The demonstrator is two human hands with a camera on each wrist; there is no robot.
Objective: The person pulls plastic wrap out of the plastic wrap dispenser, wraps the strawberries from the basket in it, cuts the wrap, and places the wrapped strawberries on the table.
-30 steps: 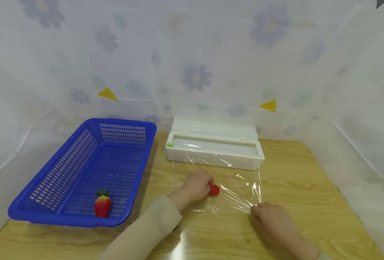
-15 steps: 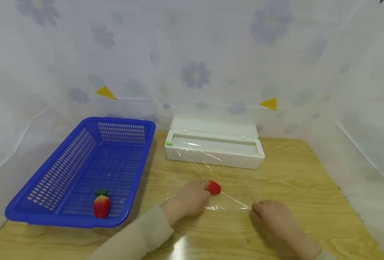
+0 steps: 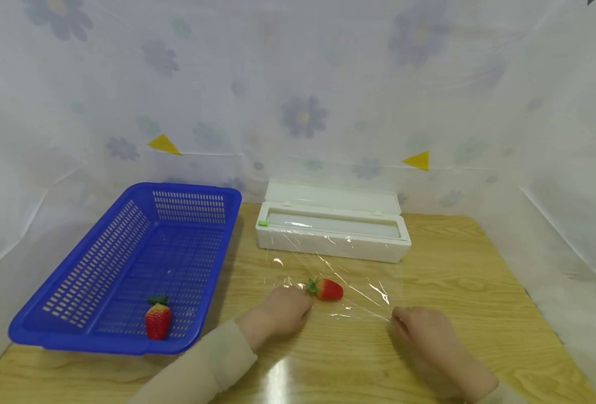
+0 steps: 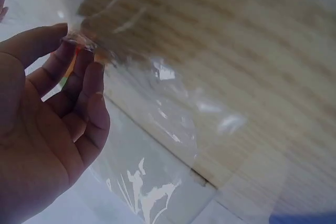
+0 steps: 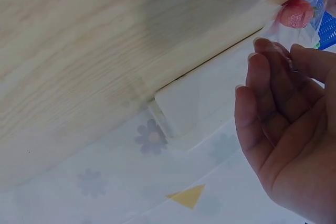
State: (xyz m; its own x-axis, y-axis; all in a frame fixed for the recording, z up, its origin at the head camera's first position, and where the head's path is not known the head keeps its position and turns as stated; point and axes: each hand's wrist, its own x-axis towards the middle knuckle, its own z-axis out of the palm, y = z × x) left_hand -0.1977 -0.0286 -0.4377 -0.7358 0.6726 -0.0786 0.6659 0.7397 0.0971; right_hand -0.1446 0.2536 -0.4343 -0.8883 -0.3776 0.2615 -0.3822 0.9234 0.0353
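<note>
A sheet of clear plastic wrap (image 3: 358, 275) stretches from the white dispenser box (image 3: 333, 241) toward both hands. On the table within the sheet's area lies a strawberry (image 3: 330, 289), its leaves pointing left; whether the film runs under or over it I cannot tell. My left hand (image 3: 284, 310), just left of the strawberry, pinches the film between thumb and fingertips, as the left wrist view shows. At the sheet's near right corner my right hand (image 3: 426, 331) pinches the film between thumb and forefinger (image 5: 281, 51).
To the left stands a blue basket (image 3: 126, 345) with slotted walls and a second strawberry (image 3: 157, 321) in it. The dispenser's lid (image 3: 332, 196) is raised, leaning near the flowered cloth backdrop (image 3: 303, 84). A green slider (image 3: 263, 223) sits at the box's left end.
My left hand has let go of the strawberry, moved left and toward me, and taken hold of the film. The strawberry now shows whole. My right hand has barely moved.
</note>
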